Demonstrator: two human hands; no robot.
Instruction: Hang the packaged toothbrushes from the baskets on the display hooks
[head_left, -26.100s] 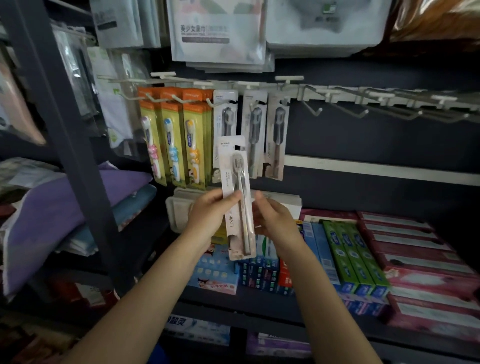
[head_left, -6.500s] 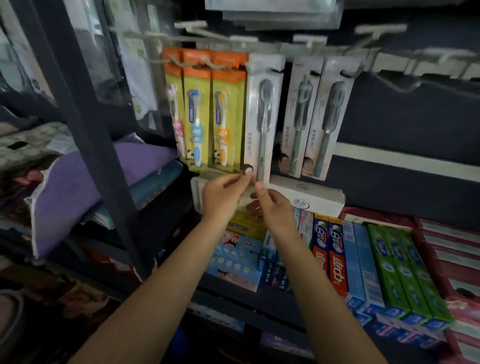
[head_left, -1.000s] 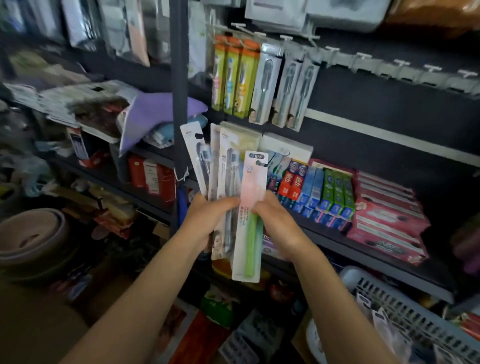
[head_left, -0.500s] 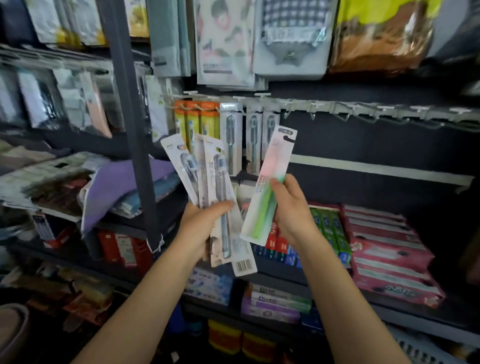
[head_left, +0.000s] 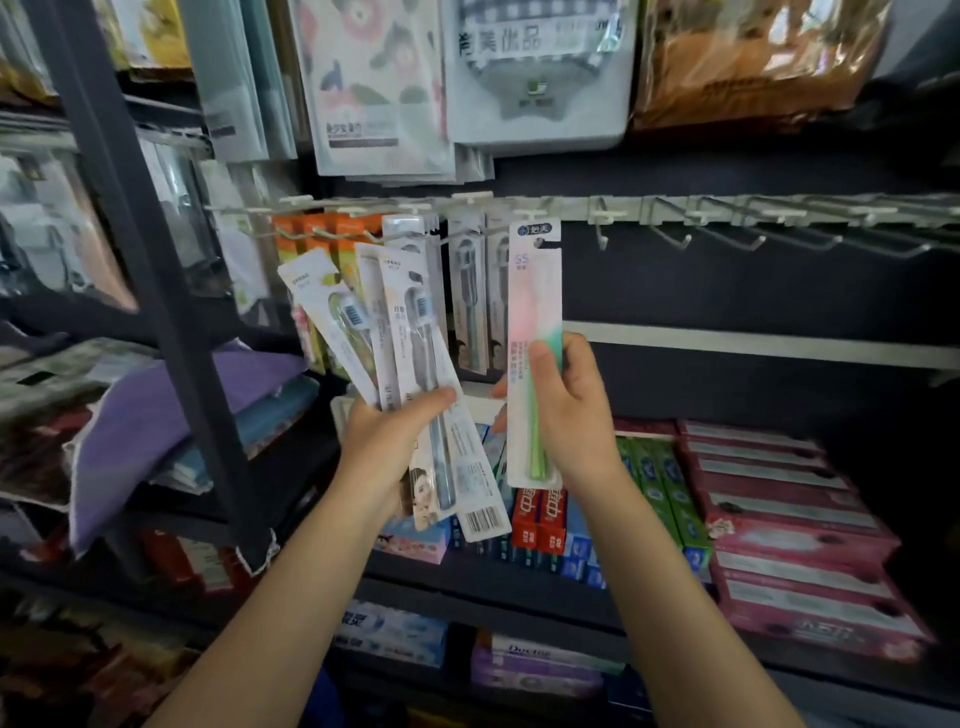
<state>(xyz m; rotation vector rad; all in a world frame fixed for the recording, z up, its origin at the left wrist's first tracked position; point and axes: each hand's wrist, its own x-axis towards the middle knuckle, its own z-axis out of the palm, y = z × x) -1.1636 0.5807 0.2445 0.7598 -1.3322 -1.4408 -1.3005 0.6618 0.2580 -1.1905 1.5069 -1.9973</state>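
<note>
My left hand grips a fan of several white toothbrush packs, held at chest height in front of the shelf. My right hand holds a single pink-and-green toothbrush pack upright, its top hole close to the hook rail. Orange and grey toothbrush packs hang from the hooks at the rail's left end. To the right, several bare hooks stick out. No basket is in view.
A dark steel upright stands left of my hands. Toothpaste boxes and pink boxes fill the shelf below the hooks. Folded purple cloth lies on the left shelf. Bagged goods hang overhead.
My right hand has raised the pink-and-green pack from a tilt to upright, its top now near the hook rail. The view has moved closer to the shelf. My left hand keeps its fan.
</note>
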